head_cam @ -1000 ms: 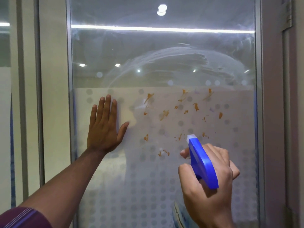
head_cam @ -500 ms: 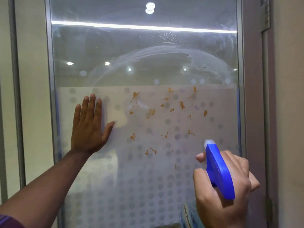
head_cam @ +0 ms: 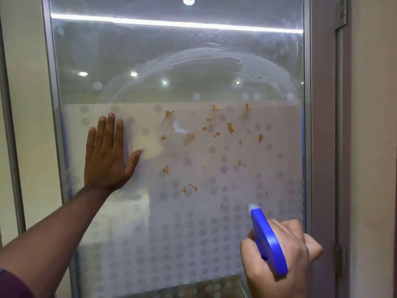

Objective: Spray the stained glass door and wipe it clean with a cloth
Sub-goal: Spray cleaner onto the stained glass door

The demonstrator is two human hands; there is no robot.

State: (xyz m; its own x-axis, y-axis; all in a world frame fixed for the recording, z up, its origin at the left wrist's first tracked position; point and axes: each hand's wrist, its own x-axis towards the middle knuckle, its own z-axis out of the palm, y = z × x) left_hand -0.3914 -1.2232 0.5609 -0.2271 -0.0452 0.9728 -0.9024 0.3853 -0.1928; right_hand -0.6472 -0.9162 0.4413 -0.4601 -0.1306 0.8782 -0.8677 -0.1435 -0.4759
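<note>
The glass door fills the view, with orange stains scattered over its frosted, dotted band from centre toward 2 o'clock. At 9 o'clock the left hand lies flat on the glass, fingers straight. At 5 o'clock the right hand grips a blue spray bottle, nozzle toward the glass.

Wall and hinged jamb
The cream wall stands left of the spread fingers; well to their right, a metal hinge sits on the mauve jamb.

No readable text, label or number anywhere.
</note>
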